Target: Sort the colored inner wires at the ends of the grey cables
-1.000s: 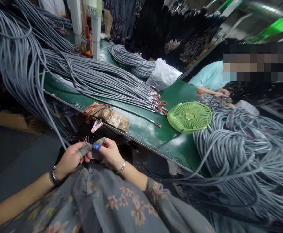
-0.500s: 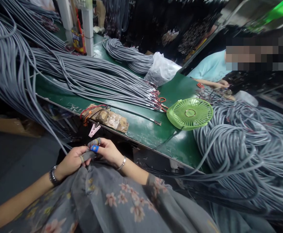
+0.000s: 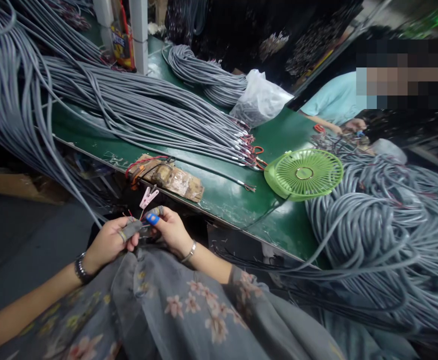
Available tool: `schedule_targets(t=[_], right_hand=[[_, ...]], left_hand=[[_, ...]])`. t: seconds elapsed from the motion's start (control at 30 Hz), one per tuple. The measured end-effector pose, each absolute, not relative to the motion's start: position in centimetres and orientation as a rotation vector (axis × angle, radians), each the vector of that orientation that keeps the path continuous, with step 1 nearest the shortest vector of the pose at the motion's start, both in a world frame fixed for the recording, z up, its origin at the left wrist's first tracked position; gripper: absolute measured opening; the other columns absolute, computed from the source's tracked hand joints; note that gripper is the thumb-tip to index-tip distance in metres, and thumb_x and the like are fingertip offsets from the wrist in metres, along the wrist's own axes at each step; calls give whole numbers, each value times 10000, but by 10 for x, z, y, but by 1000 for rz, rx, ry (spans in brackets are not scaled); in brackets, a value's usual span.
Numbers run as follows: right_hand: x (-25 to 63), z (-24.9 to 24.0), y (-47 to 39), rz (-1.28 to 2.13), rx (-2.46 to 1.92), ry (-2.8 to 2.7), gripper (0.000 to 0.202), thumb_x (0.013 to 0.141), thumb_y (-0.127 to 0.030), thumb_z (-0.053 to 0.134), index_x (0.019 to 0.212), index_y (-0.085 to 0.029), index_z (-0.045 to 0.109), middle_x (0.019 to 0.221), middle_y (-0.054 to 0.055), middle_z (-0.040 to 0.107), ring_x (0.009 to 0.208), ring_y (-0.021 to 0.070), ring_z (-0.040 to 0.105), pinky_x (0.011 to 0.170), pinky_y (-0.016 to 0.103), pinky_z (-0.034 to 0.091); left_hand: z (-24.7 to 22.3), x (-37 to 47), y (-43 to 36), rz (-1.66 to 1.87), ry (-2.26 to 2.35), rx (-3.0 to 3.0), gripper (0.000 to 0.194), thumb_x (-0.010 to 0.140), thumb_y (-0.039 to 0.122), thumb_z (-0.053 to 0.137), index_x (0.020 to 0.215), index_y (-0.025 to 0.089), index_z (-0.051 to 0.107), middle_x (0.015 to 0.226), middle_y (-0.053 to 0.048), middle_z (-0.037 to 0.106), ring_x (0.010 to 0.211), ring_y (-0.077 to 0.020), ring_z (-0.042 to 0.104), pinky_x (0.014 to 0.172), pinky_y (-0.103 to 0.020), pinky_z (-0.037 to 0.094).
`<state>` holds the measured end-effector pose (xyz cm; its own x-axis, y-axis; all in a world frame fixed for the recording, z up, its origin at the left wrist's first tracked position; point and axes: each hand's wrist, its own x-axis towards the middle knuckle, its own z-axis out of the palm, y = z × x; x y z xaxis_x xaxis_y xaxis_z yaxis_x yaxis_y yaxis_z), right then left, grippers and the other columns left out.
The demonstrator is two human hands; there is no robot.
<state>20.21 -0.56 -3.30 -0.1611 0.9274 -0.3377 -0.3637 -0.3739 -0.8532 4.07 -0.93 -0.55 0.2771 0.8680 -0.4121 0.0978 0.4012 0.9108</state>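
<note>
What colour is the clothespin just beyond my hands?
The clothespin is pale pink; the head view shows it best.

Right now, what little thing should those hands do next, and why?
Perhaps the right hand could gently draw one of the thin wires aside: they stick up by the left hand, and both hands are close together.

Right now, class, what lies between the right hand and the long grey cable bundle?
In the head view: a pink clip, then a taped cardboard piece and one separate grey cable.
</note>
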Motion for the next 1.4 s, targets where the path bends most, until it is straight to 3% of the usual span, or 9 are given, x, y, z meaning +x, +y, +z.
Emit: schedule_targets(t=[0.13,0.3,0.37,0.53,0.73,0.93,1.1,1.23,1.4], right_hand=[[213,-34,-1,1715,-1077,-603,483,551,-532,901,707,-203,585,518,-97,478,470,62,392,491,214,417],[226,-33,1,1903,-1064,-687,519,609,-598,863,848,-189,649,748,-25,633,584,86,526,556,243,494],[226,-31,1,1944,-1119,-804,521,617,-592,867,870,-188,657,738,-28,632,587,91,540,560,242,489],[223,-31,5,1930,-1178,-971,551,540,-601,900,764,-188,612,647,-59,605,558,85,528,548,221,437],[225,-42,6,1951,-968,-1023,557,524,-596,914,749,-189,606,688,-52,622,648,111,580,711,274,506],[221,-50,6,2054,-877,-1041,519,602,-590,885,759,-180,609,695,-27,621,609,99,529,630,250,454],[212,-47,9,2055,-896,-1070,501,590,-553,903,747,-176,612,672,-35,623,602,94,532,601,234,435],[216,-48,10,1950,-976,-885,566,567,-653,868,781,-183,638,667,-45,627,540,73,504,539,219,424],[228,-44,6,2046,-1083,-826,624,636,-759,763,793,-166,644,680,-15,641,524,83,540,518,237,482]], left_hand=[[-10,38,-10,713,1143,897,421,575,563,819,615,198,614,446,44,577,375,-88,444,392,-205,339],[-12,34,-10,590,1123,1043,452,657,603,765,549,196,600,458,21,586,397,-96,449,390,-208,330],[-11,34,-9,539,1112,1160,455,705,601,727,527,198,613,450,16,573,408,-102,447,389,-210,321],[-9,35,-8,494,1115,1279,449,749,580,685,509,207,613,445,12,569,418,-110,435,392,-218,307],[-12,34,-7,414,1090,1117,477,707,607,709,507,187,607,439,5,556,397,-94,376,391,-217,264],[-12,32,-5,348,1019,991,436,633,553,781,487,172,627,436,-19,576,401,-86,374,413,-218,258],[-13,33,-5,256,1017,993,393,625,503,769,471,165,644,426,-27,574,386,-76,346,404,-216,231],[-8,35,-6,339,1085,1031,387,649,507,749,485,181,621,441,-14,580,400,-85,370,406,-214,249],[-6,35,-6,417,1125,1089,395,663,526,739,501,193,600,448,5,579,405,-95,409,412,-217,289]])
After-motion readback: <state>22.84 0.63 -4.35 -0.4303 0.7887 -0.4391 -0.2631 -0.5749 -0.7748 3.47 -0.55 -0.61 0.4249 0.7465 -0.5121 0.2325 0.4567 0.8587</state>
